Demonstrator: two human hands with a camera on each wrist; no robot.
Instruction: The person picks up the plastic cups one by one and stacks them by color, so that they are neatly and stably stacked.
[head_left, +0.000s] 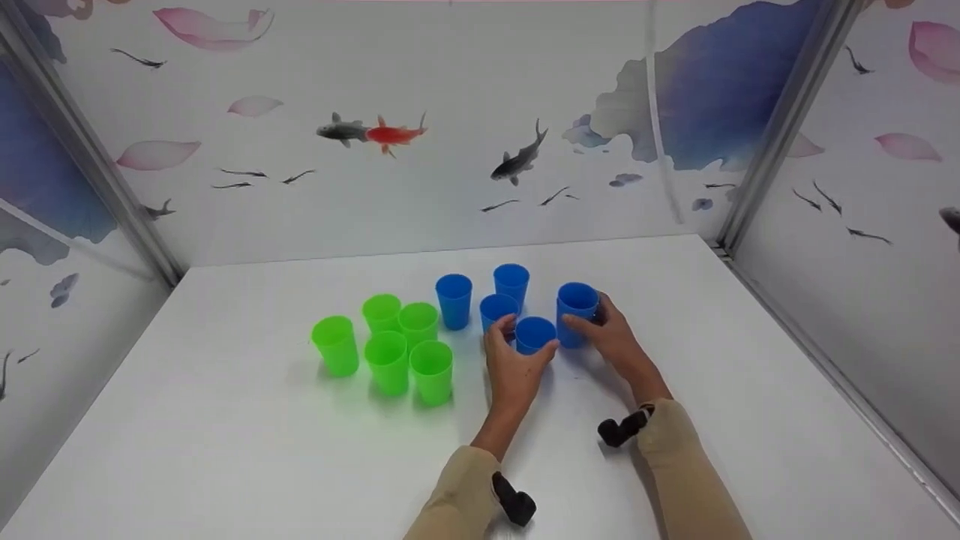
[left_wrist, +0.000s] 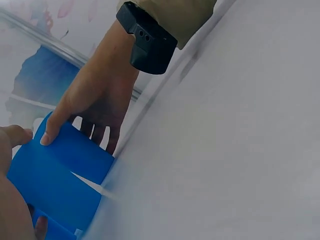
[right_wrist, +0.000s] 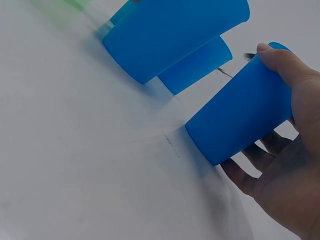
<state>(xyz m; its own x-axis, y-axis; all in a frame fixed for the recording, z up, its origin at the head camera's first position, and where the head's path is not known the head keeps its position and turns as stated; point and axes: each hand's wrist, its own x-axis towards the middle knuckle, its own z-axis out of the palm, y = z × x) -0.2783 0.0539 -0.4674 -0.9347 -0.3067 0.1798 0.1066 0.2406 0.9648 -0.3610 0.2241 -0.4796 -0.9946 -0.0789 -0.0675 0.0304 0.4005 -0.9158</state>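
Note:
My left hand (head_left: 515,369) grips a blue cup (head_left: 535,334) near its rim, thumb on the right side and fingers on the left. Just to the right, my right hand (head_left: 616,337) holds another blue cup (head_left: 576,319) with thumb and fingers around its side. That cup (right_wrist: 245,102) stands upright in the right wrist view, its base at the table surface. In the left wrist view, the two gripped cups overlap, and only part of my left hand (left_wrist: 12,185) shows at the edge. A third blue cup (head_left: 496,306) is partly hidden behind my left fingers.
Two more blue cups stand farther back, one on the left (head_left: 454,301) and one on the right (head_left: 511,283). Several upright green cups (head_left: 388,364) are grouped to the left on the white table (head_left: 262,465). Printed walls (head_left: 450,202) enclose the table's back and sides.

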